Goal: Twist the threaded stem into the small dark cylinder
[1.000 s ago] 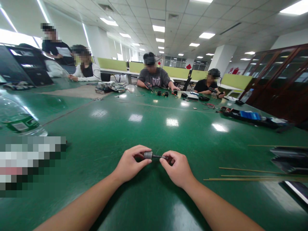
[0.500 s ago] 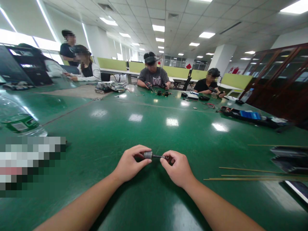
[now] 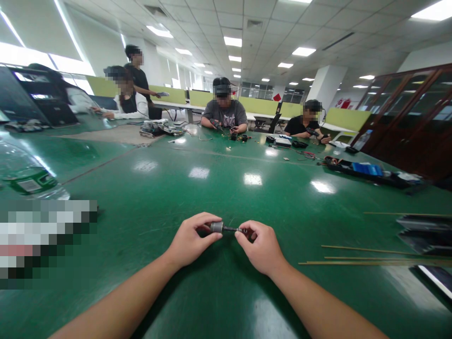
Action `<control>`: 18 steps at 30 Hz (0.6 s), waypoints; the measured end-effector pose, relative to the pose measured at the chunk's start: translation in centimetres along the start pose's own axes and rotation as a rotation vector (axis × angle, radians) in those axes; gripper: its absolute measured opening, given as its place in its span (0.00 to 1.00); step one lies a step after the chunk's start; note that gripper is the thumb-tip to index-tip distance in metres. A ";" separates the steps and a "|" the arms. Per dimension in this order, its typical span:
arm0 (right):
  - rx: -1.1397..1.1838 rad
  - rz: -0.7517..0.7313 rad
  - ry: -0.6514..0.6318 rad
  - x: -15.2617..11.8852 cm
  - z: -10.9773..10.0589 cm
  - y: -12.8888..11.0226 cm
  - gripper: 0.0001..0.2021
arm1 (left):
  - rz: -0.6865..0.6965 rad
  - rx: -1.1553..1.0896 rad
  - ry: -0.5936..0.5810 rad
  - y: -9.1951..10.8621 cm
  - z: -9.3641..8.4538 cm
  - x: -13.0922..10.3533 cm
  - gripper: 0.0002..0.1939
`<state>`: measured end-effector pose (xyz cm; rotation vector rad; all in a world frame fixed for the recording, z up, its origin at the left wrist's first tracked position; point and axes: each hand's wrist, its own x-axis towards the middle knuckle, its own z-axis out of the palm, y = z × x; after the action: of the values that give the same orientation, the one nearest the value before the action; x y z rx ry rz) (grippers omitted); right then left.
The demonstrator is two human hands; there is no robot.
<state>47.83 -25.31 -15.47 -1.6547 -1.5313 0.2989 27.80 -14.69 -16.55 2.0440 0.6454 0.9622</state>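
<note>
A small grey metal cylinder [image 3: 217, 227] with a thin dark shaft [image 3: 230, 229] lies sideways between my hands, low over the green table [image 3: 226, 197]. My left hand [image 3: 193, 239] grips the cylinder end between thumb and fingers. At the other end, my right hand [image 3: 262, 246] pinches the tip of the shaft, where small metal rings show; its fingers partly hide that end. Whether the part touches the table cannot be made out.
Thin brass-coloured rods [image 3: 367, 259] and dark parts [image 3: 423, 233] lie at the right. A plastic bottle [image 3: 31, 181] and a blurred-out object [image 3: 42, 230] are at the left. Several people are beyond, with a black tray [image 3: 374, 172] at the back right.
My hands and the metal part look unmoved. In the background, the standing person has moved to the right, and the seated person across the table has shifted their hands.
</note>
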 end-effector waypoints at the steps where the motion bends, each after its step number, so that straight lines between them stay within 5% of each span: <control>1: -0.002 0.000 0.001 0.0 0.0 0.0 0.04 | -0.005 -0.001 -0.003 0.0 0.0 0.0 0.15; 18: 0.008 0.003 0.009 0.0 0.1 0.0 0.04 | -0.029 -0.001 -0.014 -0.1 -0.2 -0.1 0.15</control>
<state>47.76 -25.25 -15.58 -1.6502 -1.5190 0.2992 27.60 -14.57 -16.61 2.0333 0.6652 0.9303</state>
